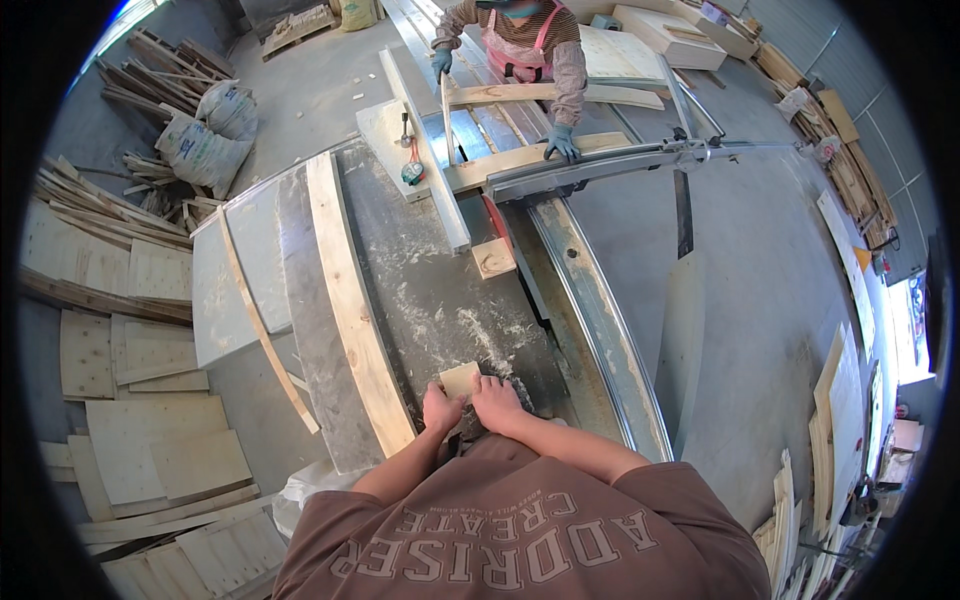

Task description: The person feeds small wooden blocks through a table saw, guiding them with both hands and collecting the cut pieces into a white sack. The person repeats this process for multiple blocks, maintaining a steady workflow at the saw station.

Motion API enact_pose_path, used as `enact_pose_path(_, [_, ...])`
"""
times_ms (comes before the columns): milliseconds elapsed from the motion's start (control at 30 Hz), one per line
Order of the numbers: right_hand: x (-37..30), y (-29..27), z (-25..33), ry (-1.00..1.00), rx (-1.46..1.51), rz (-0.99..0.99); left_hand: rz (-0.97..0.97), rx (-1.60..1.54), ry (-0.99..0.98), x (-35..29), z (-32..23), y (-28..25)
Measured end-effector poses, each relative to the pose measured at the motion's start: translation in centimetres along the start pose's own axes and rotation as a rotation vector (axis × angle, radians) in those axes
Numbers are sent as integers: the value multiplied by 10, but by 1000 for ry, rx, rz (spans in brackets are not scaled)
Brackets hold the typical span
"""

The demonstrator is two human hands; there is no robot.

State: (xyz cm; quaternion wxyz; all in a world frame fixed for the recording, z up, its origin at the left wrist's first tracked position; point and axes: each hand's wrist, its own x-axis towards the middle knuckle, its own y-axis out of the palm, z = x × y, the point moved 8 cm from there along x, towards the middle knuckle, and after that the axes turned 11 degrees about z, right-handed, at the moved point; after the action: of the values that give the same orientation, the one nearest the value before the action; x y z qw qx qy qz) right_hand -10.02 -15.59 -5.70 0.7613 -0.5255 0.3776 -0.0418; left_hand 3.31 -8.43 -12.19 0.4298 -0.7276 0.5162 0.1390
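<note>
A small square wooden block (460, 379) is held between my two hands at the near edge of the dark saw table (400, 290). My left hand (442, 409) grips the block's left side with curled fingers. On its right side my right hand (496, 401) is closed round the corner. Sawdust lies scattered on the table just beyond the block. Farther off, a second wooden block (493, 258) sits beside the slot of the saw. A long wooden board (352, 300) lies to the left of my hands.
Across the table a gloved co-worker (520, 50) touches wooden boards (540, 160) by a metal fence (600, 172). A metal rail (600, 310) runs along the right. Wood sheets (170, 450) are stacked at the left. White sacks (205, 145) stand at the far left.
</note>
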Motion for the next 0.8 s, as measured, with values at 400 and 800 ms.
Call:
enact_pose_path(400, [2, 3, 0, -5, -3, -35, -9, 19, -20, -7, -8, -5])
enact_pose_path(800, [2, 1, 0, -14, -10, -55, 6, 14, -26, -7, -7, -5])
